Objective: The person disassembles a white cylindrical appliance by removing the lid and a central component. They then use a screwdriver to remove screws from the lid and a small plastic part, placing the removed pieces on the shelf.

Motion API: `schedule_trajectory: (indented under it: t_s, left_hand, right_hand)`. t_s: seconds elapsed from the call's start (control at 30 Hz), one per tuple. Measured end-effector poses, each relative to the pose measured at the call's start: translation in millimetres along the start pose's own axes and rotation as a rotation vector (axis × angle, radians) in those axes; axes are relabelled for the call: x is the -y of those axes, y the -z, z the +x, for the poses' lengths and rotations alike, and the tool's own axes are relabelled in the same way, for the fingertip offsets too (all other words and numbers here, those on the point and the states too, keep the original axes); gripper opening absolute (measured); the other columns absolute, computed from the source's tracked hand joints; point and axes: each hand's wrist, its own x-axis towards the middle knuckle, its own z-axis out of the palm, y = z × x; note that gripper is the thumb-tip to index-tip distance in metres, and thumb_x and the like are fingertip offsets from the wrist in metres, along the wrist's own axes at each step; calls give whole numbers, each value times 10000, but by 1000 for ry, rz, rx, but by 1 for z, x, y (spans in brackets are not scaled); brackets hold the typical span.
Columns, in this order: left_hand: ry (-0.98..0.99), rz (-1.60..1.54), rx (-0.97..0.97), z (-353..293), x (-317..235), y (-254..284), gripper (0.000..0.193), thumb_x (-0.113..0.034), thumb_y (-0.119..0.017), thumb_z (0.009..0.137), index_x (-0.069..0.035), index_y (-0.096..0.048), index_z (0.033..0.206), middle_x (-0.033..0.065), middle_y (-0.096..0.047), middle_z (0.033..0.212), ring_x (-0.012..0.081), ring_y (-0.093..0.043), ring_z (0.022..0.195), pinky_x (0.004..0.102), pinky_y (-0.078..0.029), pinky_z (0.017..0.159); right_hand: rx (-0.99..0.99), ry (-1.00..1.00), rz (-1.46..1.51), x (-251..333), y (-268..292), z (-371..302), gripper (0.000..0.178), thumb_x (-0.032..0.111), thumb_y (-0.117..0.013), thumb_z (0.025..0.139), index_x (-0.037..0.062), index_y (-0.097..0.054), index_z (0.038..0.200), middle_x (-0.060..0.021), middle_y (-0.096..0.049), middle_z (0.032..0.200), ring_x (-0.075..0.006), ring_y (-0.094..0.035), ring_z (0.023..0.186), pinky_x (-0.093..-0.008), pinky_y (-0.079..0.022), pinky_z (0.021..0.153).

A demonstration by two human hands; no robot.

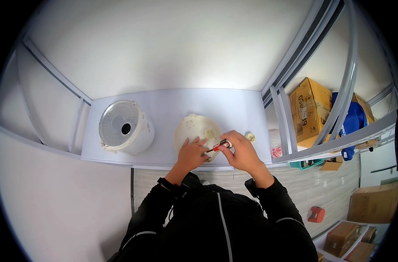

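Observation:
A round cream plastic cover (pixel 180 130) lies on the white table, with a small raised round part (pixel 209 133) on it. My left hand (pixel 191 153) rests on the cover's near left side, fingers spread and stretched out. In my right hand (pixel 241 153) is a screwdriver (pixel 221 146) with a red and black handle, held in closed fingers. Its shaft points left toward the cover, close to my left fingers. What the tip touches is too small to tell. Right of the cover sits a small cream round part (pixel 250 136).
On the table's left stands a cream cylindrical appliance body (pixel 145 139) with a metal inside and a dark central hole. Grey frame posts (pixel 284 118) rise at the table's right end. Beyond them are a cardboard box (pixel 304 114) and a blue item (pixel 354 118). A red object (pixel 316 214) is on the floor.

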Motion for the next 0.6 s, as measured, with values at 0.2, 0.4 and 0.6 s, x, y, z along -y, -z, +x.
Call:
schedule_trajectory:
  t_s: [0.2, 0.4, 0.6]
  left_hand:
    - [15, -11, 17, 1, 0, 0, 315, -329, -774, 922, -248, -826, 1221, 34, -591, 1583, 322, -447, 1539, 593, -272, 1287]
    - [20, -33, 15, 1, -1, 2, 322, -322, -780, 912, -242, -826, 1220, 31, -587, 1588, 321, -440, 1544, 593, -267, 1290]
    - [6, -43, -8, -1, 1, -1, 324, -320, -785, 905, -238, -827, 1216, 32, -593, 1581, 332, -449, 1537, 603, -272, 1281]
  right_hand:
    - [15, -3, -5, 0, 1, 2, 302, 99, -776, 913, 43, -640, 1176, -152, -677, 1048, -401, -666, 955, -458, -539, 810]
    - [54, -4, -14, -2, 0, 3, 311, 83, -769, 894, 51, -638, 1174, -153, -670, 1080, -412, -657, 981, -469, -537, 843]
    - [91, -8, -24, 0, 0, 6, 323, 71, -762, 877, 63, -633, 1174, -151, -664, 1111, -419, -649, 1005, -478, -533, 883]
